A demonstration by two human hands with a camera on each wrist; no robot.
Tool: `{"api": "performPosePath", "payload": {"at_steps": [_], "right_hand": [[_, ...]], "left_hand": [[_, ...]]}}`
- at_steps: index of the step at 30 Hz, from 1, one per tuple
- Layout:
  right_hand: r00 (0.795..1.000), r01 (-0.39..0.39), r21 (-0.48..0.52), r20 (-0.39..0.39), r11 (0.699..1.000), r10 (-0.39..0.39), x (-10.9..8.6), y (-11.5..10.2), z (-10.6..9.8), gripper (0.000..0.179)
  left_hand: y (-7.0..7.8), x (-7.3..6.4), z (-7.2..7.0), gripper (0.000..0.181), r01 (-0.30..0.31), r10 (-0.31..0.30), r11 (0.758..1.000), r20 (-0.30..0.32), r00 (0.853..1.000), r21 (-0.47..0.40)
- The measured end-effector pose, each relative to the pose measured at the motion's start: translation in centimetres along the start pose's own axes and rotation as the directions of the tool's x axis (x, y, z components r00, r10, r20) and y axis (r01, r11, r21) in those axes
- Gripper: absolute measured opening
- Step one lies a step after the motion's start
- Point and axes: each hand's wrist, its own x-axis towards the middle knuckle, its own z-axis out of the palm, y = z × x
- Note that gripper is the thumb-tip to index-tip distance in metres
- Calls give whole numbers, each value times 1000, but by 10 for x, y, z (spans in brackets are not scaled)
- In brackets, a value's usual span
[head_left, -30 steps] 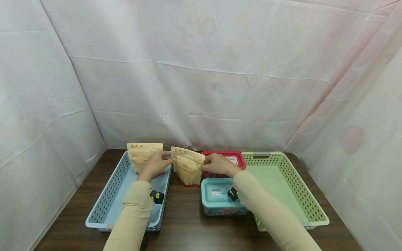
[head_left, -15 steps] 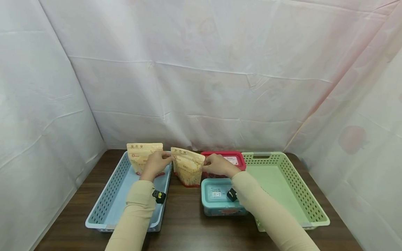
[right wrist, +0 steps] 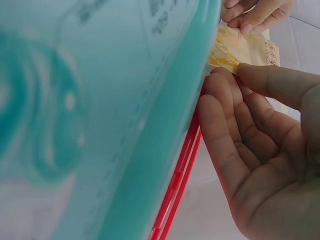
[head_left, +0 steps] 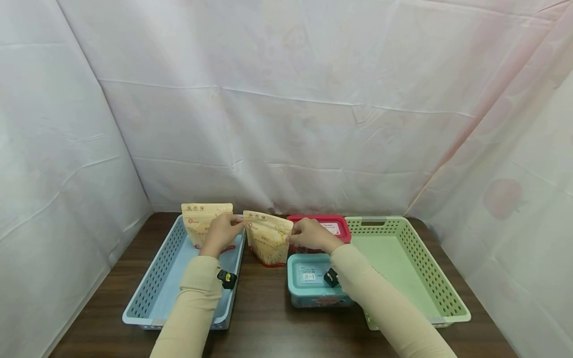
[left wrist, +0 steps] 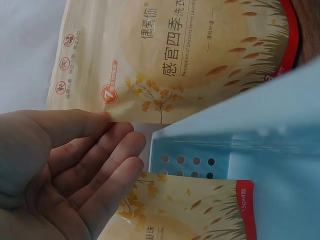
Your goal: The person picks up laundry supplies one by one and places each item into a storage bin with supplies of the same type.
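A cream stand-up laundry capsule pouch (head_left: 267, 241) with a red base stands upright on the dark table, slightly turned. My left hand (head_left: 221, 234) pinches its left edge between thumb and forefinger, the other fingers loosely bent below, as the left wrist view shows. At the opposite edge, my right hand (head_left: 313, 234) pinches the pouch with thumb and fingertip. A matching second pouch (head_left: 197, 223) stands at the far end of the blue basket (head_left: 167, 283), partly behind my left hand.
Right of the held pouch sits a red-lidded box (head_left: 336, 229), partly covered by my right hand. In front of it is a teal box (head_left: 309, 271) under my right wrist. A green basket (head_left: 394, 263) stands at the right. White cloth (head_left: 286, 139) hangs behind the table.
My left hand has shifted very slightly at the pouch's left edge. The pouch's top has dipped a touch; otherwise both hands and the boxes stay where they were.
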Motion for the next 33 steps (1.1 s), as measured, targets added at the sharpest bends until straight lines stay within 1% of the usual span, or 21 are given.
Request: {"api": "performPosePath", "payload": {"at_steps": [4,8,14,17,20,23,27,33], "right_hand": [[1000,2,5,-5,1000,-2,-1,-1,-2,15],[1000,17,7,-8,1000,-17,-2,-3,-4,18],[1000,-6,27,-17,1000,6,-4,-4,-6,18],[999,-16,45,-29,999,17,-7,-5,-8,19],[999,-12,53,-48,999,15,-9,-4,-9,21],[997,-5,52,-78,999,9,-11,-4,-11,18],[993,2,67,-115,998,6,-15,-6,-13,15],[987,44,88,-159,995,-29,-20,-8,-14,15]], "left_hand": [[1,0,-2,32,11,-10,1000,7,1000,-17],[2,0,-3,32,9,-8,1000,10,1000,-20],[3,-1,-4,33,-3,3,1000,15,1000,-13],[5,-2,-5,35,-1,1,1000,19,1000,-28],[6,-5,-6,36,-2,3,999,16,1000,-52],[6,-7,-7,36,-14,14,997,10,1000,-77],[6,-8,-8,36,-13,13,994,1,1000,-105],[7,-11,-10,37,-33,29,987,-25,999,-156]]}}
